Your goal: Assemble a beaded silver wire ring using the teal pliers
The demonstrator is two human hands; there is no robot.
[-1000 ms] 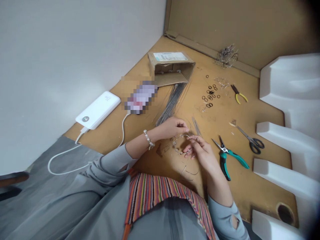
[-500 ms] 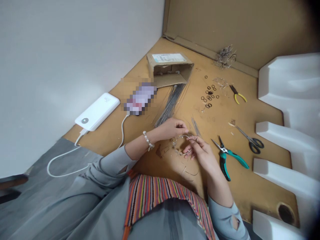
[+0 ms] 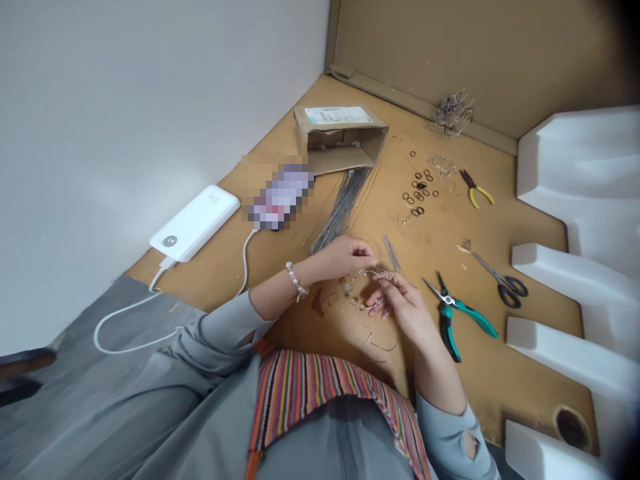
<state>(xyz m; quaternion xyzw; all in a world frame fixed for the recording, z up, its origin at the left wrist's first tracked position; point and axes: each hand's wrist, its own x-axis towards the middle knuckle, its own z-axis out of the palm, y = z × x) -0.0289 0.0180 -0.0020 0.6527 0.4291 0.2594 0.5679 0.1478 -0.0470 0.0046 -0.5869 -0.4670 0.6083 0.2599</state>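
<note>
A thin wire loop strung with small clear beads (image 3: 361,292) hangs between my two hands over the brown cardboard surface (image 3: 500,373). My left hand (image 3: 345,255), with a bead bracelet at the wrist, pinches the top of the loop with closed fingers. My right hand (image 3: 403,303) pinches the loop's right side, fingers curled together. A short bundle of cut wires (image 3: 391,252) lies just beyond my hands.
Teal pliers (image 3: 453,317), scissors (image 3: 503,280) and yellow pliers (image 3: 475,189) lie to the right. Black rings (image 3: 419,193), long grey wires (image 3: 343,207), an open carton (image 3: 340,137), a wire tangle (image 3: 451,112), a power bank (image 3: 196,222) with cable, white foam blocks (image 3: 575,200).
Nothing but a slight shift of the view; both hands stay pinched on the beaded wire loop in the same place.
</note>
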